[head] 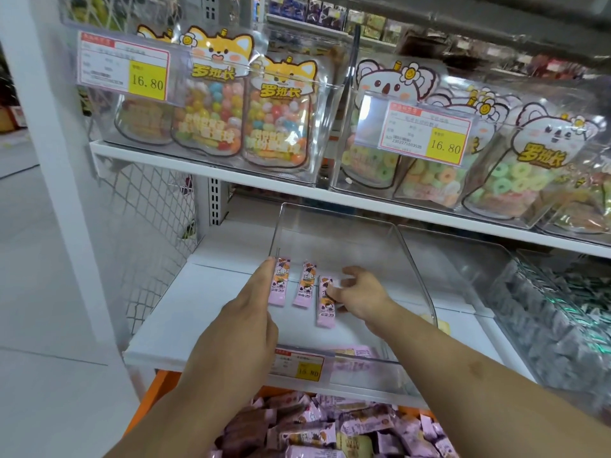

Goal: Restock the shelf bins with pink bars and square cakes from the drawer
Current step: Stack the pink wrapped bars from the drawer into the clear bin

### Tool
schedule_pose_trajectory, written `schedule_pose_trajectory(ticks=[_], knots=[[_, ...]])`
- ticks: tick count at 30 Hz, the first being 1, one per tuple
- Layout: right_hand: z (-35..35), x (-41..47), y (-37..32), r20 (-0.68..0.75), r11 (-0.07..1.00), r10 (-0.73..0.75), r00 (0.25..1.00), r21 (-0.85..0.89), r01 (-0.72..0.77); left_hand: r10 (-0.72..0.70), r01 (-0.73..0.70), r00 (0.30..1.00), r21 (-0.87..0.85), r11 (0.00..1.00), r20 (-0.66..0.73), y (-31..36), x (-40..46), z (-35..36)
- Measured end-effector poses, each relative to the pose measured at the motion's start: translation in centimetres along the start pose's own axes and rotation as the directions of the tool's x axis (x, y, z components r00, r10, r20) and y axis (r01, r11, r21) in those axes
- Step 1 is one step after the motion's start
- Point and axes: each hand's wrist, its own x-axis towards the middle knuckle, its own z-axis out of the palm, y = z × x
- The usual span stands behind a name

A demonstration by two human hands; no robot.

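Left hand (pixel 251 292): fingers straight, flat, tips touching leftmost pink bar (pixel 278 281) in clear plastic bin (pixel 410 259). Right hand (pixel 358 290): fingers curled, pinching upper part of rightmost bar (pixel 325 304); bar top hidden behind fingers. Middle bar (pixel 305 285) lies free between them. Bars slim, glossy pink wrappers, print too small to read. Bin front carries price label (pixel 299 364), partly hidden by left wrist. Drawer (pixel 330 428) below, orange rim, heaped with pink wrapped packs, cut off at frame bottom. Neighbouring bin (pixel 545 325) holds grey wrapped sweets, blurred.
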Motion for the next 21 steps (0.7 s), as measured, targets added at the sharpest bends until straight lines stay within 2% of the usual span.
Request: schedule_pose_trajectory(ticks=[5, 9, 12, 17, 21], knots=[[-0.6, -0.7, -0.2, 0.133, 0.953, -0.077, 0.988, -0.282, 0.112, -0.012, 0.012, 1.0, -0.012, 1.0, 0.001, 0.1, -0.1, 0.0], [-0.3, -0.6, -0.6, 0.151, 0.873, -0.178, 0.972, -0.432, 0.227, -0.017, 0.017, 1.0, -0.011, 1.0, 0.0, 0.3, -0.2, -0.2], [0.5, 0.2, -1.0, 0.139, 0.857, -0.205, 0.969, -0.453, 0.246, -0.027, 0.027, 1.0, -0.011, 1.0, 0.003, 0.3, -0.2, -0.2], [2.4, 2.0, -1.6, 0.198, 0.832, -0.22, 0.955, -0.474, 0.29, -0.046, 0.046, 0.999, -0.001, 0.999, 0.009, 0.4, -0.1, -0.2], [3.2, 2.7, -1.0, 0.136, 0.73, -0.315, 0.939, -0.598, 0.331, -0.041, 0.041, 0.999, 0.004, 0.999, 0.014, 0.4, -0.2, -0.4]])
